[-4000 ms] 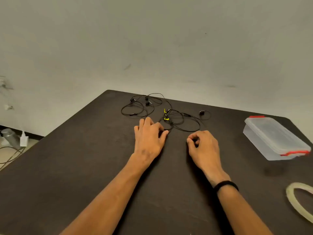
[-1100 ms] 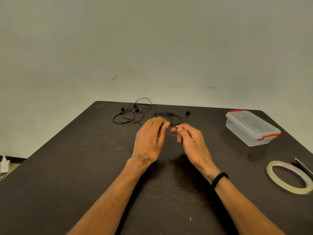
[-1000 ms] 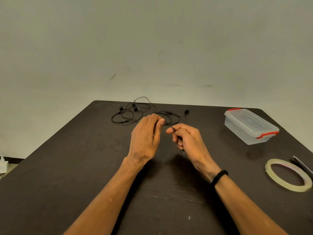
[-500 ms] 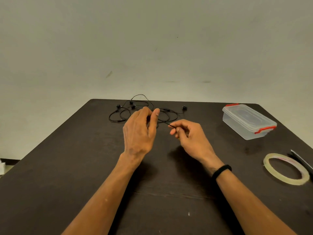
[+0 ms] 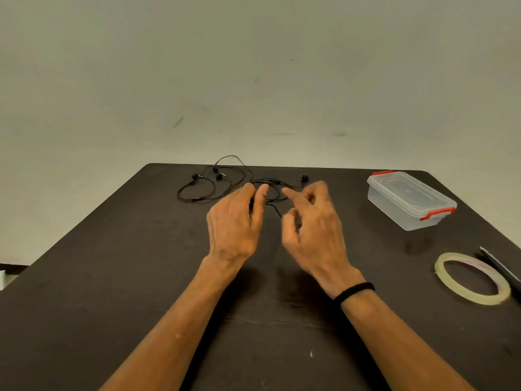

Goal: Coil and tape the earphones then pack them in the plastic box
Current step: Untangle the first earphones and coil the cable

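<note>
Black earphones (image 5: 210, 190) lie in loose tangled loops at the far side of the dark table (image 5: 127, 277). My left hand (image 5: 235, 221) is raised just in front of them, fingers closed around a bunch of the cable. A short stretch of cable (image 5: 277, 211) runs from it to my right hand (image 5: 313, 230), which pinches it at the thumb with the index finger stretched out. One earbud (image 5: 304, 177) lies behind my right hand. The clear plastic box (image 5: 408, 198), lid on with red clips, stands at the far right. A roll of clear tape (image 5: 473, 277) lies flat near the right edge.
A thin dark object (image 5: 501, 266) lies beside the tape roll at the table's right edge; I cannot tell what it is. A plain wall rises behind the table's far edge. Bare table surface stretches between my forearms and to the left.
Both hands have lifted off the table with the cable. In the last half second my right hand has swung up and towards the left hand, blurred with motion.
</note>
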